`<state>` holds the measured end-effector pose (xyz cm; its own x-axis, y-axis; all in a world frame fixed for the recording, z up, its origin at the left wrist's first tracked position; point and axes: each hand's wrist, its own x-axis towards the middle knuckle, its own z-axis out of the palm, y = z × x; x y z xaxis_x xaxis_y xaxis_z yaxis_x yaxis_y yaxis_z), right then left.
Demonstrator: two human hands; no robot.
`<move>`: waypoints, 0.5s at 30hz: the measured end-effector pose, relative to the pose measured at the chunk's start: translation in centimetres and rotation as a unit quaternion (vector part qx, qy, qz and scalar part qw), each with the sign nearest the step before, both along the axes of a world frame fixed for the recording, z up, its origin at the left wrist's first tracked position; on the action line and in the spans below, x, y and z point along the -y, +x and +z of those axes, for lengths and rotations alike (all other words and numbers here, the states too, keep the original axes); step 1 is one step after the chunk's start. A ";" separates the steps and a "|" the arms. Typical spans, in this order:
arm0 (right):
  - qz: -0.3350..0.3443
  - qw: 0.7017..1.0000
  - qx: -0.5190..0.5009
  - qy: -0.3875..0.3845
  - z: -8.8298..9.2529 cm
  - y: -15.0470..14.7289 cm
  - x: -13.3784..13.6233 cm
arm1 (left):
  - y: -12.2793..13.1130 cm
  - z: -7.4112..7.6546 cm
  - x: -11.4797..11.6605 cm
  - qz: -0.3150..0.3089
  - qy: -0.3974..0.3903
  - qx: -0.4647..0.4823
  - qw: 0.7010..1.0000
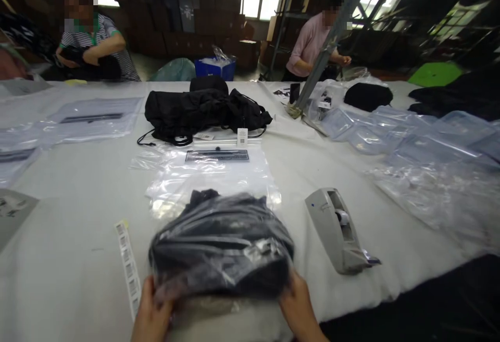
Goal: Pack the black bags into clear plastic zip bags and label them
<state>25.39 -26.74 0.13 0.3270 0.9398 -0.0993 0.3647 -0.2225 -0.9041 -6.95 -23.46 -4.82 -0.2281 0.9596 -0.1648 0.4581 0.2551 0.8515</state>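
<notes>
A dark folded item in a clear plastic bag (pixel 222 248) is held between my two hands near the table's front edge, blurred by motion. My left hand (pixel 152 308) grips its lower left corner, thumb up. At its lower right side my right hand (pixel 300 305) is closed on the bag, the fingertips partly hidden by the plastic. Just beyond lies a flat clear bag with a printed black label (pixel 217 156). Black drawstring bags (pixel 187 112) with a white tag (pixel 242 137) rest behind that.
A grey tape dispenser (pixel 332 232) stands to the right. A strip of barcode stickers (pixel 128 264) lies left. Clear bags (pixel 429 133) cover the right side, others (pixel 94 118) lie left. A metal post (pixel 332 39) rises behind. Two people stand across the white table (pixel 86 191).
</notes>
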 end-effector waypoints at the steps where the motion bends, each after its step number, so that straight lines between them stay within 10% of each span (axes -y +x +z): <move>1: 0.000 1.000 0.000 0.001 -0.2 0.0 -1.4 | 0.0 0.0 -1.4 0.026 -0.001 0.029 0.999; 7: -0.013 0.994 0.088 -0.066 -0.9 4.0 -0.2 | -2.8 2.1 -3.0 0.073 -0.083 0.070 0.991; 15: -0.202 0.970 0.137 -0.018 3.0 8.4 3.7 | -4.4 2.2 7.6 0.042 0.004 0.014 0.999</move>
